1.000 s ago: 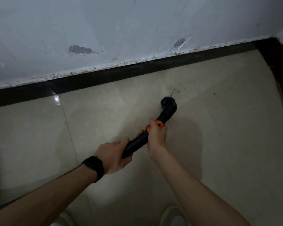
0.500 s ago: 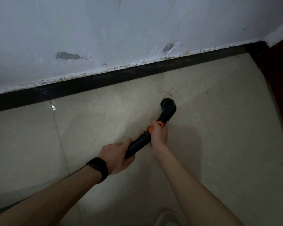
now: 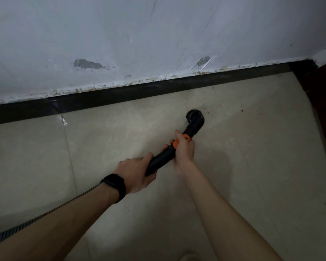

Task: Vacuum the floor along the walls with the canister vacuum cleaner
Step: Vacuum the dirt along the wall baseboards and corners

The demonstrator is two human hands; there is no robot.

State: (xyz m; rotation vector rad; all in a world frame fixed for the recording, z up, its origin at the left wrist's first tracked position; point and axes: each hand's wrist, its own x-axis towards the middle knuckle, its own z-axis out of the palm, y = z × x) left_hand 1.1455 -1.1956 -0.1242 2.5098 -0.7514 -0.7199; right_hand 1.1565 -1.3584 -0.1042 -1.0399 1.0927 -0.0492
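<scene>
Both hands hold the black vacuum wand (image 3: 162,159): left hand (image 3: 135,174) in a closed grip on its rear end, right hand (image 3: 183,150) wrapped at the orange collar. The brush nozzle (image 3: 195,118), toward 1 o'clock, rests on the tiled floor (image 3: 111,140) near the dark baseboard (image 3: 139,93).

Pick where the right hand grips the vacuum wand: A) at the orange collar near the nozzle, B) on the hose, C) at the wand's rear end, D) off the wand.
A: the right hand wraps the vacuum wand at its orange collar, just behind the nozzle; the left hand holds the rear end.
</scene>
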